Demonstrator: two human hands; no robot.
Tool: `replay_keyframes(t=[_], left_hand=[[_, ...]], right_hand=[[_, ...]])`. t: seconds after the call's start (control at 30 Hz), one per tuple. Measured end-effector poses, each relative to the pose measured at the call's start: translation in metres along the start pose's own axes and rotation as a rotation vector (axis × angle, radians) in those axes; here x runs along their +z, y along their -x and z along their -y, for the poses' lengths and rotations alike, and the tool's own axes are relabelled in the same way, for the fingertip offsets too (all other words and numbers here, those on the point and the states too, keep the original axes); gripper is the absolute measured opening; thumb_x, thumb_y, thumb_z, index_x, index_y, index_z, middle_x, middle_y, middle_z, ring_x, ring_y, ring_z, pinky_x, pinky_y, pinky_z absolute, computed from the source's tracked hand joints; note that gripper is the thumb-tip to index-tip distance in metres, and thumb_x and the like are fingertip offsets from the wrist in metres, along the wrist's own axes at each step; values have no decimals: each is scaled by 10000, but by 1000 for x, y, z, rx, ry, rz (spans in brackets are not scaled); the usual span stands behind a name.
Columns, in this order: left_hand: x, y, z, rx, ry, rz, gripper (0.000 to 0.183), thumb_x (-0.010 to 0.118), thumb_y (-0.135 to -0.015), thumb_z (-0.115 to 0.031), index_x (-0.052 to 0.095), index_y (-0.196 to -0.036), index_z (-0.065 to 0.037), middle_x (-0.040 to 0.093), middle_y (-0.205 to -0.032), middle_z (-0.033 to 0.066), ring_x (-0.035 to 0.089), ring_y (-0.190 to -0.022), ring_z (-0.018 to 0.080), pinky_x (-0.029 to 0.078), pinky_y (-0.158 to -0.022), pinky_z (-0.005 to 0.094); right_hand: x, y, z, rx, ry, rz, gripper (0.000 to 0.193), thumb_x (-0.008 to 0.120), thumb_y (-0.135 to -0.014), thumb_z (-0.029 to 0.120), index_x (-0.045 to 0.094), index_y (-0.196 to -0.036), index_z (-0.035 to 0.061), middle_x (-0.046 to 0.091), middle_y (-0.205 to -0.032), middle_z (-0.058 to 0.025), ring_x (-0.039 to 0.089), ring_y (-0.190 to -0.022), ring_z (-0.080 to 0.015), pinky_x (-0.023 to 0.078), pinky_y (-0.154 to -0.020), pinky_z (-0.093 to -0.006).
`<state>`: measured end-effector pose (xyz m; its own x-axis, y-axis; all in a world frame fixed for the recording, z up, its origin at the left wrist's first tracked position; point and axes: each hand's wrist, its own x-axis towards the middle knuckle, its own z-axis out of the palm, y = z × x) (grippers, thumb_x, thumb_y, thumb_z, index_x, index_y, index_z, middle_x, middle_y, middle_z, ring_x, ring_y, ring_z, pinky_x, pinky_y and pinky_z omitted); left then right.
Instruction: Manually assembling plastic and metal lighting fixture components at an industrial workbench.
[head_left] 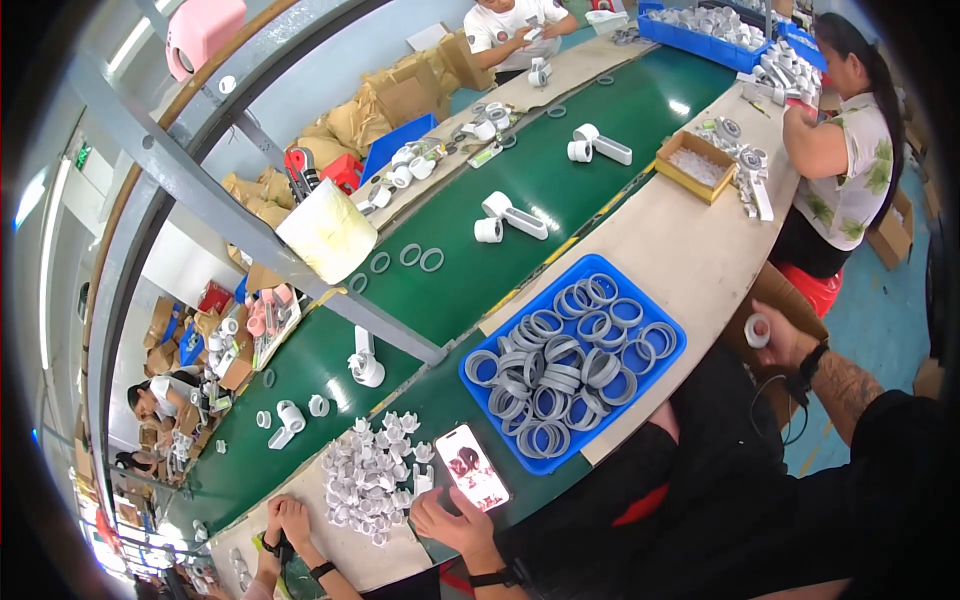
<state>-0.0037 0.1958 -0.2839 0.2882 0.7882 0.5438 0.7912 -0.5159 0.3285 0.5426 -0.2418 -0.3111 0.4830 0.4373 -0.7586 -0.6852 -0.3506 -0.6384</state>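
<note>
My left hand point(452, 522) rests at the table's near edge, fingers partly spread, with a fingertip at the lower edge of a phone point(472, 467) whose screen is lit. A heap of small white plastic parts point(372, 475) lies just left of it. On the right, my right hand point(785, 340) grips a white ring-shaped part point(757, 330) beside an open cardboard box point(785, 290). Between my hands, a blue tray point(548, 467) holds many grey rings point(563, 350), stacked and overlapping.
A green conveyor belt point(445, 265) carries white plastic assemblies point(515, 217) and loose grey rings. A grey metal post point(230, 200) slants across the left. Another person's hands point(287, 522) rest at the lower left. A co-worker point(850, 150) sits at the upper right, near a yellow box point(695, 165).
</note>
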Motion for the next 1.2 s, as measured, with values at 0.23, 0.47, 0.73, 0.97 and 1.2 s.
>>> replay_keyframes(t=[0.23, 0.47, 0.73, 0.97, 1.2], left_hand=[[-1, -62, 4, -26, 180, 25, 216, 789, -984, -187, 668, -1051, -21, 681, -1054, 140, 628, -1052, 362, 469, -966, 497], [81, -260, 33, -264, 326, 163, 534, 901, -935, -315, 659, -1264, 31, 712, -1219, 221, 678, -1115, 368, 528, -1026, 495], [187, -299, 84, -320, 228, 296, 809, 964, -866, -396, 642, -1406, 113, 770, -1306, 296, 759, -1222, 423, 587, -1072, 481], [161, -283, 84, -376, 163, -48, 828, 950, -893, -358, 617, -1458, 147, 741, -1380, 301, 749, -1200, 393, 583, -1059, 466], [47, -188, -50, -612, 836, -135, 612, 850, -1015, -312, 617, -1441, 60, 726, -1280, 181, 725, -1107, 261, 606, -920, 403]], right_hand=[[-96, 15, -154, 135, 243, -426, 577, 573, -1124, 607, 705, -1040, 51, 618, -653, -96, 608, -435, -270, 464, -372, -436], [-124, -8, -214, -232, 1146, -446, 498, 791, -959, 347, 725, -1311, 1, 811, -1079, -257, 825, -1028, -404, 661, -861, -470], [-79, 30, -38, -174, 1457, 96, 538, 626, -1103, 506, 810, -1191, 8, 819, -1043, -222, 824, -1007, -367, 655, -899, -458], [133, 28, 227, -458, 1029, 533, 586, 595, -1167, 599, 748, -1089, 38, 710, -885, -47, 652, -834, -181, 565, -774, -358], [375, -103, 211, -935, 855, 446, 641, 827, -989, 560, 654, -1307, 30, 802, -1018, -196, 792, -922, -359, 611, -811, -451]])
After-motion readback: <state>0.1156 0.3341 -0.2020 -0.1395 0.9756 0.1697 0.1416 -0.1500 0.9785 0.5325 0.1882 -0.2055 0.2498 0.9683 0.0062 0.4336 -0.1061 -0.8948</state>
